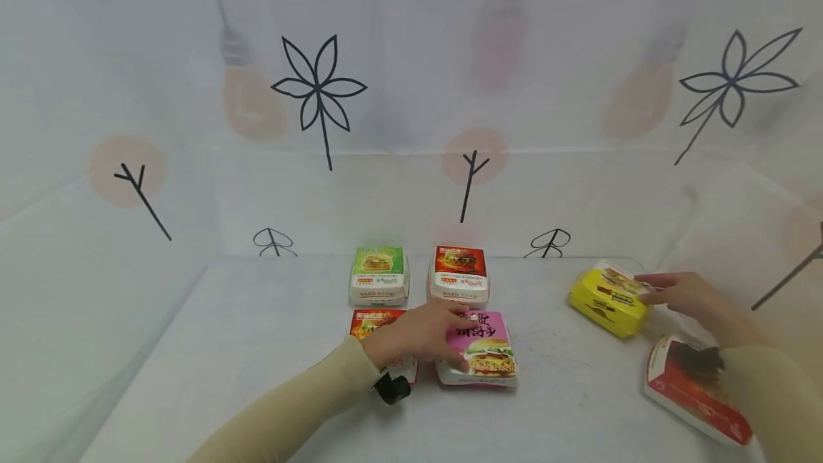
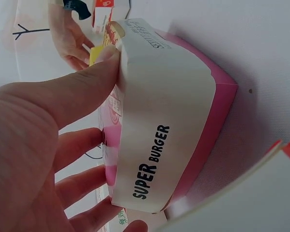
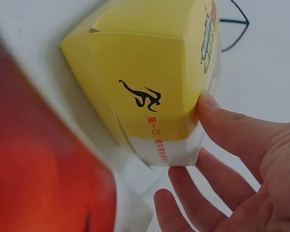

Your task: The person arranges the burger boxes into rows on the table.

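Head: pink box (image 1: 487, 366) under left hand (image 1: 424, 334)

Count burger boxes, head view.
6 visible. Middle: green box back left, red box back right, second red box front left, pink box front right. Right: yellow box, third red box nearer camera. More could be hidden.

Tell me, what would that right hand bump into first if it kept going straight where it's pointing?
Most likely the yellow box: the right hand points at it, and its fingers seem to touch it, though how firmly is hard to judge.
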The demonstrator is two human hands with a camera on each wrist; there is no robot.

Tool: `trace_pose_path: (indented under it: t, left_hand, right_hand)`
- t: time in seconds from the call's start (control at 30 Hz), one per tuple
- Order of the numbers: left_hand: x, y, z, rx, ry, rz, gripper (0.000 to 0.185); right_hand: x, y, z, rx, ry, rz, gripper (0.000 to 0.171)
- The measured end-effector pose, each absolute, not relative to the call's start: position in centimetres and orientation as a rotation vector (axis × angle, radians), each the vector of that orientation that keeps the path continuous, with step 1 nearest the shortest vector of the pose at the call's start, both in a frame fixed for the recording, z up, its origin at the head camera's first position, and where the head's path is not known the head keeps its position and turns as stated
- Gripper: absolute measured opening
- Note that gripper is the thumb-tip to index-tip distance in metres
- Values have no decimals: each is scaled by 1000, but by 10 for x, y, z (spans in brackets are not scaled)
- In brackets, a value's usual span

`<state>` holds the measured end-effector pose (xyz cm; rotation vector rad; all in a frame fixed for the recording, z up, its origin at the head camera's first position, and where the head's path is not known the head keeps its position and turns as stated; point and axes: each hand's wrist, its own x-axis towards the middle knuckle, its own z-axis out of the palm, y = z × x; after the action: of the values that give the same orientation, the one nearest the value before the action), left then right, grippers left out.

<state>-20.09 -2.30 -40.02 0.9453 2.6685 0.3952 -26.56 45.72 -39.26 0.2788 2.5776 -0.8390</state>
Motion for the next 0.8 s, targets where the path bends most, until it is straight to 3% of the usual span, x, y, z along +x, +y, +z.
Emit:
trace_pose_path:
  t: [0.4,0.8]
  left_hand:
    - [-201,-24,-399,945,2669,403,75]
    - [-201,-24,-398,966,2663,407,75]
  right_hand:
    - [-266,416,-389,95,2651,-809,82]
    - [-277,389,-402,109,2682,-880,74]
